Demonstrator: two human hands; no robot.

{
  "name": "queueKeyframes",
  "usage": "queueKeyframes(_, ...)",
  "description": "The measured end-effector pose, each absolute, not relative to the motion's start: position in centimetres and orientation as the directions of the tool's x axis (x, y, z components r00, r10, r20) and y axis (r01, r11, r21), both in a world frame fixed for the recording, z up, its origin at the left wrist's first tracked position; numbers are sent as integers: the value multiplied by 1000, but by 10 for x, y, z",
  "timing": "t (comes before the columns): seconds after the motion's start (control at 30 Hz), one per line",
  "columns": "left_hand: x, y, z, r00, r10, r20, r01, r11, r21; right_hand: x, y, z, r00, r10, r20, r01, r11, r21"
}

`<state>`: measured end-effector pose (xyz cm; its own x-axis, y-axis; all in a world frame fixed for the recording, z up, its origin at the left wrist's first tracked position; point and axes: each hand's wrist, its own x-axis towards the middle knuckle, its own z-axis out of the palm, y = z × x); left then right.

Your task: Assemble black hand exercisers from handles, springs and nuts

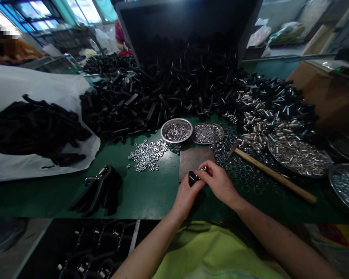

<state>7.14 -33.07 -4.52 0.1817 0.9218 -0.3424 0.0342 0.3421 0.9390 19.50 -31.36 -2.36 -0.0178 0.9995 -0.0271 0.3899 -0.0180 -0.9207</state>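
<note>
My left hand is closed round a black part with a shiny end. Against it, my right hand pinches a small silver metal piece at the part's right side. Both hands are together over the near edge of a flat metal plate. Loose silver nuts lie left of the plate. Behind it are a round metal bowl and a dish, both with small metal pieces.
A wooden-handled hammer lies to the right among rings. Black parts are heaped behind, beside metal pins. Several black parts lie front left, near a white bag. A person is at the far left.
</note>
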Motion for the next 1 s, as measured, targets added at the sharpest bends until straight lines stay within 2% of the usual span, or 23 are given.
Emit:
queueKeyframes(0.07,71,-334,-44,216,939,-269,155,239,958,199,-313,-30,-3,995,-96,300,-91,-950)
queueKeyframes(0.1,71,-336,-44,275,921,-277,166,238,957,204,-314,-34,-17,992,-126,277,-117,-954)
queueKeyframes(0.2,68,-340,-44,474,773,-422,42,458,888,235,-323,-42,-85,982,-168,357,-128,-925)
queueKeyframes(0.27,64,-340,-45,524,694,-494,-64,610,790,264,-334,-48,-75,990,-120,563,-57,-824)
queueKeyframes(0.3,62,-339,-46,516,688,-511,-104,642,759,278,-340,-50,-62,994,-90,680,-23,-733)
queueKeyframes(0.37,58,-335,-48,469,719,-513,-140,634,761,301,-351,-55,-59,996,-73,845,11,-535)
queueKeyframes(0.43,56,-330,-48,432,755,-494,-137,596,791,310,-357,-58,-57,995,-85,898,14,-440)
queueKeyframes(0.47,56,-327,-48,421,764,-488,-132,584,801,309,-359,-57,-65,995,-77,894,24,-448)
queueKeyframes(0.53,60,-324,-48,411,767,-493,-137,586,798,298,-358,-50,-100,994,-44,817,57,-574)
queueKeyframes(0.6,66,-322,-47,413,757,-507,-166,610,775,278,-354,-39,-156,987,-26,648,83,-757)
queueKeyframes(0.67,73,-322,-46,443,730,-521,-206,648,733,256,-349,-26,-187,982,-8,488,85,-869)
queueKeyframes(0.73,80,-323,-43,468,709,-527,-240,676,697,237,-344,-18,-172,985,28,452,104,-886)
queueKeyframes(0.83,87,-325,-41,467,702,-538,-260,690,676,219,-339,-15,-148,988,44,550,119,-826)
queueKeyframes(1.0,86,-332,-43,438,753,-490,-164,603,781,214,-335,-18,-95,995,35,597,85,-798)
